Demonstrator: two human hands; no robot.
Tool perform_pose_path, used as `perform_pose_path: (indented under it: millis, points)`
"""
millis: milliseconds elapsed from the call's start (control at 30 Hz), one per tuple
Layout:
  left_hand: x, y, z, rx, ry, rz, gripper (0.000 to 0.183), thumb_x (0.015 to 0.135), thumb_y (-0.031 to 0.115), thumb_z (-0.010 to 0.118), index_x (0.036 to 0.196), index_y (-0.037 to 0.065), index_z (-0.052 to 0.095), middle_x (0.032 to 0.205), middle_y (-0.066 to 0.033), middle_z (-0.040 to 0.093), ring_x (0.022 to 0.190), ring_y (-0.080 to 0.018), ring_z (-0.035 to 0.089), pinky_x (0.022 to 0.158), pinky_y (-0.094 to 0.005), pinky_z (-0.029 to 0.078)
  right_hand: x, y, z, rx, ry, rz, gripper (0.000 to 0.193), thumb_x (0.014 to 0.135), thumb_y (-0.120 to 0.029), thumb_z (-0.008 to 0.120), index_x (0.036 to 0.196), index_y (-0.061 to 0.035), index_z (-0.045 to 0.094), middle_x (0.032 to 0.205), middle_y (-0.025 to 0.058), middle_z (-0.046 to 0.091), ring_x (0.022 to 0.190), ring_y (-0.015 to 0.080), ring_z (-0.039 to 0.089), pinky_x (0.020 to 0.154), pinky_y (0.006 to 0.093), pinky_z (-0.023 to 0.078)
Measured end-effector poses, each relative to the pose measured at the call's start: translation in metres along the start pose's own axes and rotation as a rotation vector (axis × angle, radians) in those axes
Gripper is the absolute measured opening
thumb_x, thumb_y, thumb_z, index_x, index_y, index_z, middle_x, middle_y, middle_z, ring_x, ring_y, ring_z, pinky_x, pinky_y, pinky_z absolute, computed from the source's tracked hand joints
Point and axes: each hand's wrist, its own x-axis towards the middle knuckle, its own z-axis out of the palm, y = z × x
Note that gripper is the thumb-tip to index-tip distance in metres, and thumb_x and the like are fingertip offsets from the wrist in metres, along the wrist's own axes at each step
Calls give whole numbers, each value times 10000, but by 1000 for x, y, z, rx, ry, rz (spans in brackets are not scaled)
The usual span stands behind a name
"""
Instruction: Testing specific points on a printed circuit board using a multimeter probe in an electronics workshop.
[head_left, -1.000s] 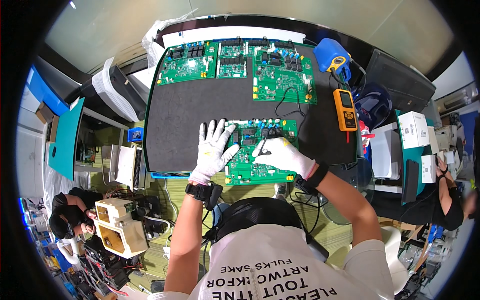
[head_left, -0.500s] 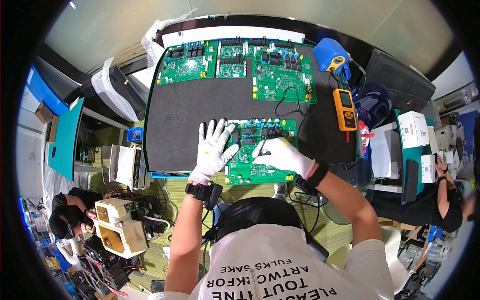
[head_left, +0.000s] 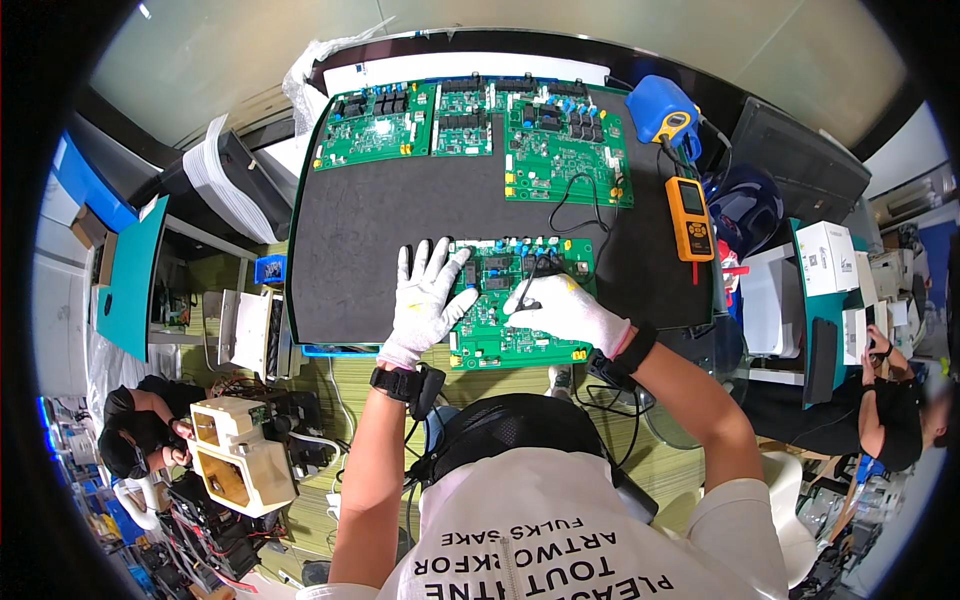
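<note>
On the dark mat near me lies a green circuit board (head_left: 480,335) with black and blue components and yellow connectors. My left hand (head_left: 424,300), in a white glove, rests with fingers spread over the board's left edge, thumb on the board. My right hand (head_left: 568,308), also gloved, is closed above the board's right half. Its fingers grip a slim black pen-like tool (head_left: 527,290) with a thin black cable. The glove partly hides this tool, and its exact kind is unclear.
More green circuit boards (head_left: 570,165) line the mat's far edge. An orange handheld meter (head_left: 690,218) and a blue bench unit (head_left: 663,108) stand at the right. A loose black cable (head_left: 578,190) curls across the mat (head_left: 370,210). Co-workers sit at both sides.
My hands, the tool and the board look nearly unchanged. At the far right, a co-worker's hands have shifted beside the white boxes.
</note>
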Motion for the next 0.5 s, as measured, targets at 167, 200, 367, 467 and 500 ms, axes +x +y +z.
perform_pose_path:
  millis: [167, 200, 367, 467, 500]
  points:
    - [0, -1, 1, 10, 5, 3, 569, 841, 485, 493, 1293, 141, 455, 1343, -179, 407, 1258, -405, 328, 1075, -521, 114, 1, 2, 1, -31, 10, -26, 189, 766, -156, 657, 905, -28, 642, 814, 99, 668, 736, 166, 638, 674, 290, 495]
    - [-1, -1, 1, 8, 5, 3, 568, 841, 485, 492, 1293, 141, 454, 1343, -179, 407, 1258, -405, 329, 1075, -522, 114, 1, 1, 0, -33, 4, -14, 191, 766, -157, 658, 906, -28, 642, 817, 100, 668, 739, 169, 639, 677, 291, 495]
    - [0, 1, -1, -8, 8, 6, 566, 844, 482, 490, 1294, 140, 453, 1341, -178, 409, 1255, -406, 333, 1074, -522, 116, 1, 3, 0, -1, -2, 11, 199, 768, -165, 658, 913, -29, 645, 829, 101, 669, 753, 169, 638, 689, 288, 494]
    - [0, 0, -1, -3, 9, 4, 567, 846, 484, 486, 1294, 139, 451, 1342, -178, 408, 1254, -407, 334, 1074, -522, 115, 2, 1, -1, 5, -13, 5, 205, 768, -170, 659, 917, -29, 646, 834, 101, 668, 760, 168, 637, 695, 285, 492]
    - [0, 0, -1, -3, 8, 3, 567, 846, 485, 485, 1294, 139, 451, 1343, -178, 407, 1254, -406, 334, 1074, -522, 115, 2, 1, -1, -6, -17, 8, 206, 768, -171, 659, 917, -29, 646, 835, 101, 668, 762, 168, 637, 696, 284, 492]
